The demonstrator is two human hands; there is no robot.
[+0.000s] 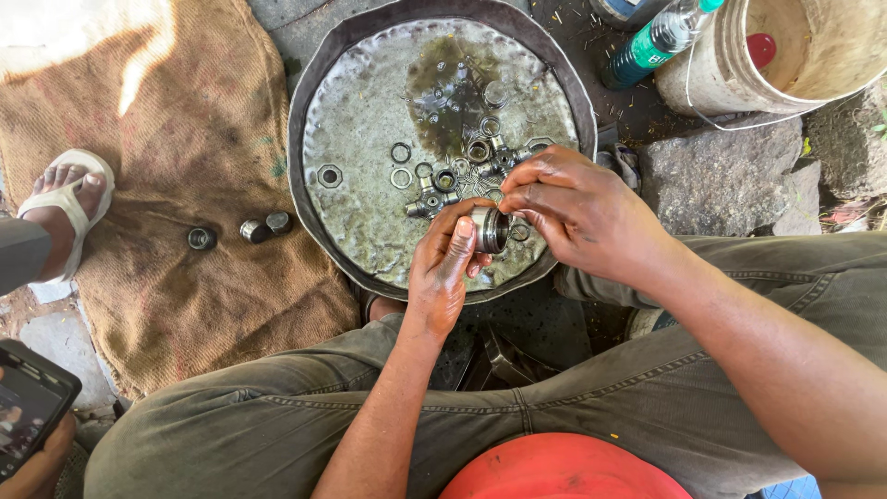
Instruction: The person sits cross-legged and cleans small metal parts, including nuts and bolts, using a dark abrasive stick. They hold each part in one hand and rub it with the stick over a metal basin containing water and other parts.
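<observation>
Closest to the camera is a red round thing point(564, 467), down by the person's lap. Above it are two knees in olive green trousers point(517, 397).

The left hand point(443, 268) is curled around a small shiny metal cup point(491, 229). The thumb lies along one side of it and the fingers wrap behind it. The right hand point(577, 208) comes in from the other side. Its fingers are bent and its fingertips point(514, 198) pinch the rim of the same cup. The cup sits between the two hands, just over the near edge of a big round metal tray point(356, 120).

The tray has dark oily liquid in it, with little rings and nuts point(443, 171) lying about.

On the brown sack cloth point(185, 185) to the left lie three more small metal cups point(242, 231). A foot in a white sandal point(65, 203) rests on the sack's edge. A green bottle point(651, 42) and a pale bucket point(795, 51) stand past the tray.
</observation>
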